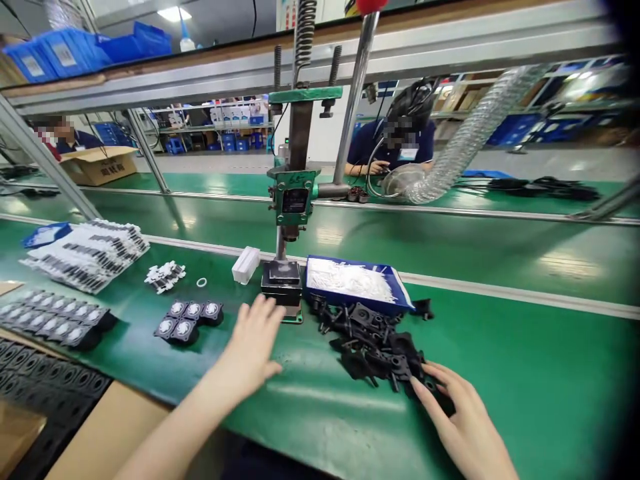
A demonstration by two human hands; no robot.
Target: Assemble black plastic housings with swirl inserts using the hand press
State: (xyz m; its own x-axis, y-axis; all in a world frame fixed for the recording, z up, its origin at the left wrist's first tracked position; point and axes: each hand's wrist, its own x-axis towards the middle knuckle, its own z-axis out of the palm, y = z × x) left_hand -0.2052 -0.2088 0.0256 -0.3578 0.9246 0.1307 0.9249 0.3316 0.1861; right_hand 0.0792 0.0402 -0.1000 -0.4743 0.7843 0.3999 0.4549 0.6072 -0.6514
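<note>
My left hand [255, 343] is held over the green mat with its fingers spread and nothing in it. Just beyond its fingertips stands the black base block [281, 280] of a hand press [295, 193]. At the right end of a heap of black plastic parts [370, 340], my right hand [463, 413] has its thumb and fingers closed around a black plastic part [443, 399]. The hand and neighbouring pieces partly hide that part. Behind the heap lies a blue tray [360, 301] full of thin white sticks [350, 279].
Left of the press are a white block [246, 265], a white ring [201, 283], small white pieces [165, 275] and black square units with white centres [183, 327]. Stacked white parts [93, 250] stand farther left. A co-worker [400, 137] sits across the bench, near a foil duct [475, 140].
</note>
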